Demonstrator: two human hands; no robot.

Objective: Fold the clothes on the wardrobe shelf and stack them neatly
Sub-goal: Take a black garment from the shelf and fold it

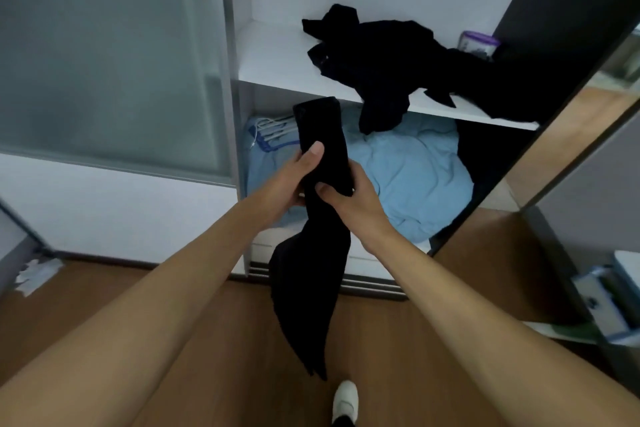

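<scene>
1. The wardrobe shelf (277,62) lies above and beyond the fingers. Its bare white left part sits almost straight ahead of them, past the held cloth's top end.
2. A heap of black clothes (415,62) sprawls on that shelf, up and to the right of the fingers and well apart from both hands. It is unfolded, and one part droops over the shelf's front edge.
3. The black garment (323,243) is in the hands as a long narrow strip, its long axis near upright. A short end stands above the fingers towards the shelf edge, and the longer, flaring tail hangs below them towards the floor.
4. The left hand (294,180) grips the strip higher up and is nearer the shelf. Its thumb presses flat on the front, and its other fingers are hidden behind the cloth.
5. The right hand (353,201) holds just below and to the right, thumb pinching across the strip.
6. The coming fold likely turns on that tail: most of the cloth is below the fingers, so it must come up to meet the top.
</scene>
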